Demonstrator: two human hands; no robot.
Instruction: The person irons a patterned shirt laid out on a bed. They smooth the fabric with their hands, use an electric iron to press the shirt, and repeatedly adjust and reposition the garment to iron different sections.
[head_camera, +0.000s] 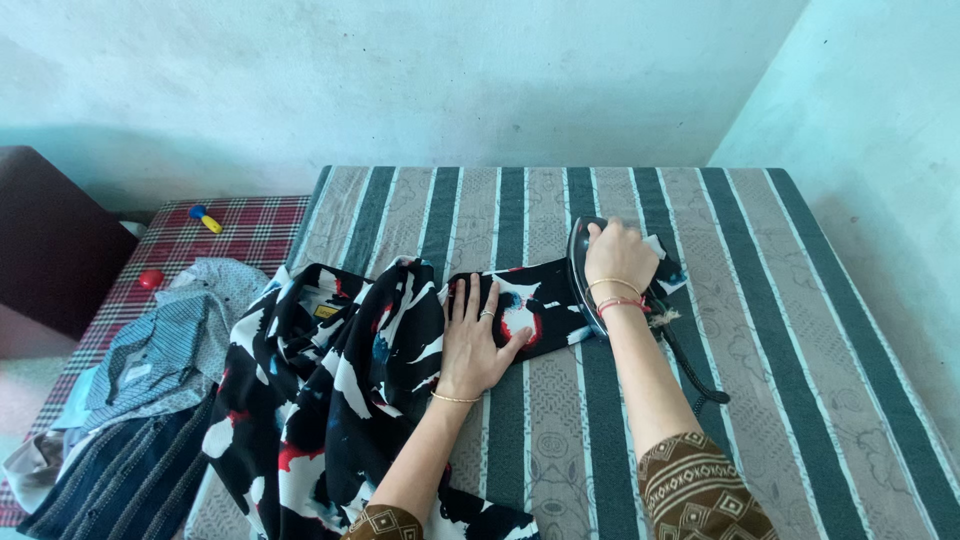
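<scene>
A black garment (340, 390) with white, red and blue patches lies across a striped cloth-covered table (780, 330). One sleeve (545, 295) is spread out flat toward the right. My left hand (475, 340) presses flat on that sleeve, fingers apart. My right hand (620, 255) grips the handle of a dark clothes iron (582, 270), which rests on the far end of the sleeve. The iron's black cord (695, 375) trails toward me along my right forearm.
A pile of blue striped and checked shirts (150, 370) lies at the left on a red plaid surface (250, 230), along with a small red object (151, 279) and a blue-and-yellow item (205, 218). A dark chair (50, 240) stands far left. Walls close off the back and right.
</scene>
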